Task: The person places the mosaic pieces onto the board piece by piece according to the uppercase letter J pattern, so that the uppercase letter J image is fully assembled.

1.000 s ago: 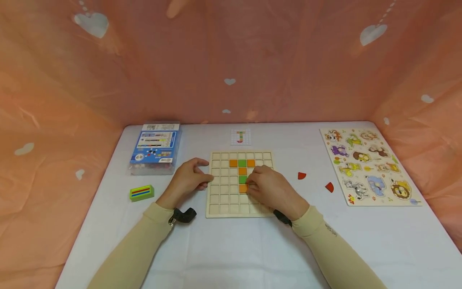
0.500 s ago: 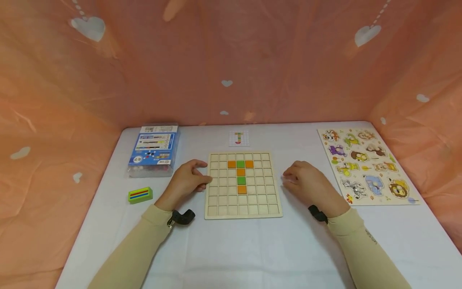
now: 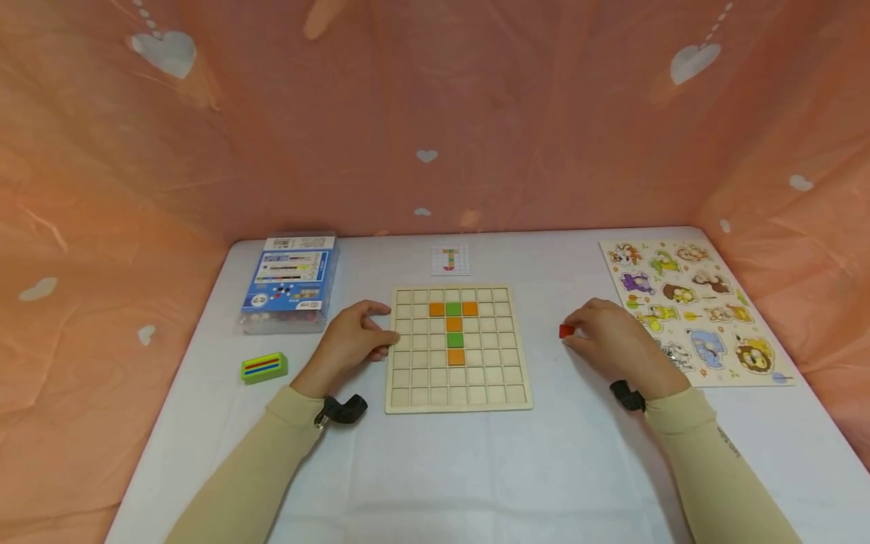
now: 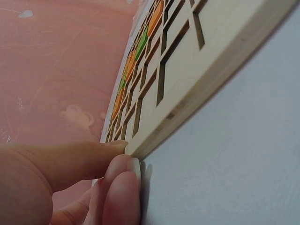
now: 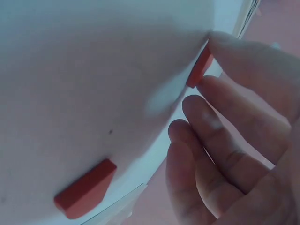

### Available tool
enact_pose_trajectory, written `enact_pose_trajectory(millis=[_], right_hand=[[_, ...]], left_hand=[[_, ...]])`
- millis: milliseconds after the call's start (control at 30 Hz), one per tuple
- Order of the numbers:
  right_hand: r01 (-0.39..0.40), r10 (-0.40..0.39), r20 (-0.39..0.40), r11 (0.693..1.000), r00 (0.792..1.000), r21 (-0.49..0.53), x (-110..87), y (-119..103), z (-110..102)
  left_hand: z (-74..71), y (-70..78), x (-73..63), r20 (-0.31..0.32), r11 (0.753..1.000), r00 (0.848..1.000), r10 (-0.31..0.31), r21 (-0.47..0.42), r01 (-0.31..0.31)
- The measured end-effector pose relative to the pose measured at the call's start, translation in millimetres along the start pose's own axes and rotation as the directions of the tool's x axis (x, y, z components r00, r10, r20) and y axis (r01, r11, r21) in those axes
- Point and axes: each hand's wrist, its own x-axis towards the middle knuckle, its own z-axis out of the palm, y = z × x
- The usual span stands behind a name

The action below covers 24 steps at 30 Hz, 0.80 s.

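In the head view a wooden grid board (image 3: 418, 376) lies at the table's middle, with several orange and green square tiles (image 3: 454, 324) set in a T shape. My left hand (image 3: 353, 332) holds the board's left edge; in the left wrist view the thumb (image 4: 89, 157) lies on the rim and bent fingertips meet its side. To the right of the board, my right hand (image 3: 612, 340) pinches a red quarter-circle piece (image 5: 200, 65) between thumb and index finger, just at the table. A second red quarter-circle piece (image 5: 86, 190) lies on the cloth in the right wrist view; the hand hides it from the head view.
A small pattern card (image 3: 451, 260) lies behind the board. On the left are a blue boxed set (image 3: 288, 283) and a green block with coloured stripes (image 3: 264, 368). An animal puzzle board (image 3: 693, 317) lies at the right, partly under the right forearm's side.
My right hand has left the tiles, moved right across the table and taken hold of a red quarter-circle piece. The left hand stays at the board's edge.
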Motion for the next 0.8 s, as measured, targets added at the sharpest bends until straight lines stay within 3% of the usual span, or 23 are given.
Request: enact_pose_trajectory(millis=[567, 800], right_hand=[[0.024, -0.024, 0.009, 0.999, 1.000, 0.036, 5.4, 0, -1], [0.047, -0.047, 0.000, 0.998, 0.999, 0.042, 9.6, -20, 4]], left_hand=[[0.8, -1.0, -0.2, -0.007, 1.000, 1.000, -0.017, 0.001, 0.017], [0.9, 0.5, -2.4, -0.011, 1.000, 1.000, -0.014, 0.012, 0.014]])
